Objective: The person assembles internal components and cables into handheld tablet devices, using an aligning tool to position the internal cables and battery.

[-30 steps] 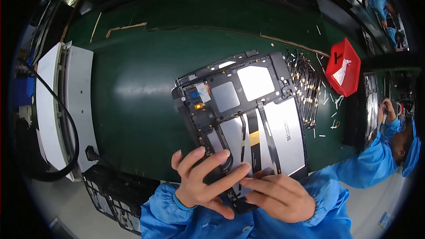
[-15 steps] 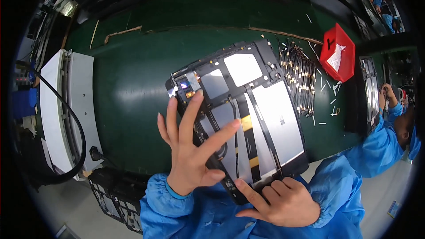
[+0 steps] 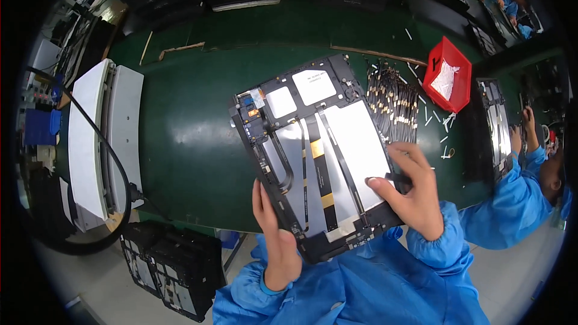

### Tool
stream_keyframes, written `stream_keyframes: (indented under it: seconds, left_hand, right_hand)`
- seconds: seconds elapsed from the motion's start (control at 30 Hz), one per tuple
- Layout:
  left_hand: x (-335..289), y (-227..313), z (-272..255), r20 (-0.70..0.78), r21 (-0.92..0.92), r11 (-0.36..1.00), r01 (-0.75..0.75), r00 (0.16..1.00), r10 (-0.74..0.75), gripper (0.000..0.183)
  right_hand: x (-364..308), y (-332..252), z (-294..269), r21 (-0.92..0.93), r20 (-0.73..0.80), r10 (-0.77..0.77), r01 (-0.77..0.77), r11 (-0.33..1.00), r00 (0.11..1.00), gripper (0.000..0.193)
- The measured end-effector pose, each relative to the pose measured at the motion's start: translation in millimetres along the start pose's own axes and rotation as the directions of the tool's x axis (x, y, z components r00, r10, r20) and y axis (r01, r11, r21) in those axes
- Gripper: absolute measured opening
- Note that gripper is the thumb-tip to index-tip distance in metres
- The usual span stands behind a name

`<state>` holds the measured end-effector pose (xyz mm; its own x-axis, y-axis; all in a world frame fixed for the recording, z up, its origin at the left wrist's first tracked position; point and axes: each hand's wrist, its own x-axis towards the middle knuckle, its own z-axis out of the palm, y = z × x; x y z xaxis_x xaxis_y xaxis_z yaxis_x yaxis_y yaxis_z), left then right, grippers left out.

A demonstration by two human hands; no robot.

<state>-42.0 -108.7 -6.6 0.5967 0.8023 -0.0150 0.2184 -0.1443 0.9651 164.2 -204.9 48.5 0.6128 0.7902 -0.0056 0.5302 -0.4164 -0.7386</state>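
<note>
An opened tablet housing (image 3: 360, 138), black-framed with silver panels, black and gold flat cables and a small circuit board (image 3: 251, 108) at its upper left corner, lies slanted at the table's front edge. Along its lower left side my left hand (image 3: 278, 244) holds the edge, fingers extended upward beside the frame and partly hidden. My right hand (image 3: 415, 189) is at the right edge, thumb over the silver panel and fingers curled past the frame. Between that thumb and the fingers a short dark strip (image 3: 395, 177) shows; its kind I cannot make out.
Beyond my right hand lies a row of black and gold flat cables (image 3: 394, 99). A red bin (image 3: 460, 87) holds white slips, with more scattered nearby. A white curved unit (image 3: 87, 144) with a black cable stands left. Black housings (image 3: 174, 271) stand below left. A co-worker's blue sleeve (image 3: 512, 213) is at right.
My left hand has drawn back from the housing's upper left area to its lower left edge. My right hand has moved from the bottom edge up to the right edge, its pointing finger now curled.
</note>
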Motion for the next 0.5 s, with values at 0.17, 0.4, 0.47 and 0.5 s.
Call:
stream_keyframes:
  seconds: [0.17, 0.4, 0.47, 0.5]
  left_hand:
    - [-1, 6, 5, -0.091, 0.000, 0.997, -0.073, 0.993, 0.073, 0.086]
    - [20, 57, -1, 0.086, -0.160, 0.957, -0.243, 0.962, 0.258, 0.111]
    - [28, 67, 0, 0.147, -0.145, 0.927, -0.346, 0.919, 0.366, 0.110]
    - [30, 64, 1, 0.123, -0.140, 0.913, -0.383, 0.908, 0.400, 0.106]
  right_hand:
    - [-4, 2, 4, 0.164, 0.042, -0.035, 0.028, 0.986, 0.998, 0.039]
    - [-20, -16, -39, 0.709, -0.193, 0.127, 0.049, 0.703, 0.973, 0.076]
    - [-12, -17, -60, 0.691, -0.336, 0.119, 0.158, 0.705, 0.934, 0.078]
    - [-7, -14, -75, 0.711, -0.364, 0.127, 0.188, 0.677, 0.923, 0.074]
